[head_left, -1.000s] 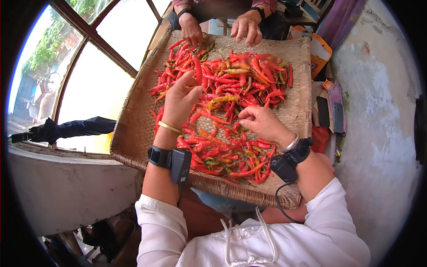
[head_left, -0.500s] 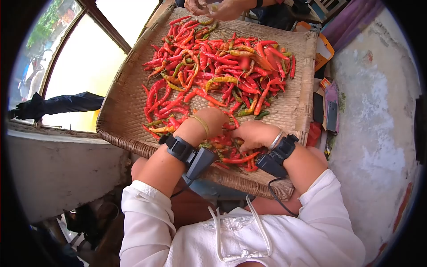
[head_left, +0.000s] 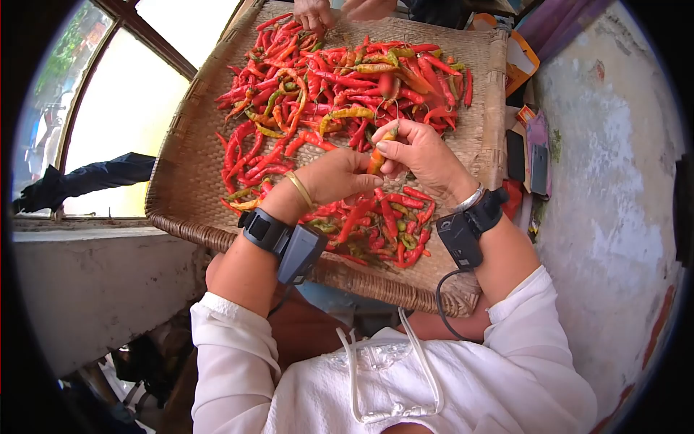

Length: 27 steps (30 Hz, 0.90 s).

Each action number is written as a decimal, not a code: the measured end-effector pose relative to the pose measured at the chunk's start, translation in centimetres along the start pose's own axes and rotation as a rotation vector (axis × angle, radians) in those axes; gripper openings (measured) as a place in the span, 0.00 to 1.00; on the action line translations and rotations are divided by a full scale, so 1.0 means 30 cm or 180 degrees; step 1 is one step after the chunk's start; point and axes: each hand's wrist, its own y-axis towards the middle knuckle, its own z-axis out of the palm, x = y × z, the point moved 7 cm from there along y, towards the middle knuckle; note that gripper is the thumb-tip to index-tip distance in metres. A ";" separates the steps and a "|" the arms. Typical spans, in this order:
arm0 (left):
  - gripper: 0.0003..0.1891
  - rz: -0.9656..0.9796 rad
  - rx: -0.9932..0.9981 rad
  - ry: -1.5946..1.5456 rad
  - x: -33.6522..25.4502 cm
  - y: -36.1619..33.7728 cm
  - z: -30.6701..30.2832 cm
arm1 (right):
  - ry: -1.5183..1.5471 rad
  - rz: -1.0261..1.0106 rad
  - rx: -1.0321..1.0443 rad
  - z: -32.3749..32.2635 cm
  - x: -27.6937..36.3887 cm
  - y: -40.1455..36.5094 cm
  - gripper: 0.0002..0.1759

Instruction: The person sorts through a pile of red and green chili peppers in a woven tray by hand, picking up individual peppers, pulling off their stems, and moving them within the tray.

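Observation:
A wide woven tray (head_left: 184, 173) lies in front of me, covered with several red, orange and green chili peppers (head_left: 318, 79). My left hand (head_left: 336, 177) and my right hand (head_left: 419, 152) meet above the middle of the tray. Both pinch one orange chili (head_left: 381, 150) that stands nearly upright between their fingertips. More red chilies lie under my wrists at the near edge. Each wrist carries a black strapped device.
Another person's hands (head_left: 314, 12) reach into the chilies at the tray's far edge. Phones and small items (head_left: 538, 163) lie right of the tray by a rough wall. A window and a dark folded umbrella (head_left: 94, 173) are on the left.
Both hands rose from the near pile of chilies, where they were pressed down, and now hold a single orange chili up between them. The view shifted slightly toward me.

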 end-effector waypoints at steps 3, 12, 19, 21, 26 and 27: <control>0.13 -0.0188 -0.0098 0.0296 0.005 -0.011 -0.055 | -0.0515 -0.0155 -0.0400 -0.020 0.021 0.002 0.11; 0.14 0.0097 -0.1069 0.2397 -0.015 -0.054 -0.092 | -0.4149 -0.0055 0.1018 0.071 -0.144 -0.017 0.17; 0.17 -0.0361 0.0109 0.2922 0.072 -0.014 0.046 | -0.4184 -0.0452 0.1029 0.116 -0.134 -0.019 0.07; 0.17 0.0006 0.0224 0.2398 0.039 -0.026 0.049 | -0.3589 -0.0558 0.0931 0.089 -0.060 -0.012 0.07; 0.12 0.0124 -0.0175 0.1589 -0.010 -0.051 -0.025 | -0.2164 -0.0480 0.0329 -0.006 0.057 -0.014 0.09; 0.11 0.0186 -0.0252 0.1070 -0.033 -0.061 -0.049 | -0.1515 -0.0392 0.0029 -0.032 0.064 -0.011 0.10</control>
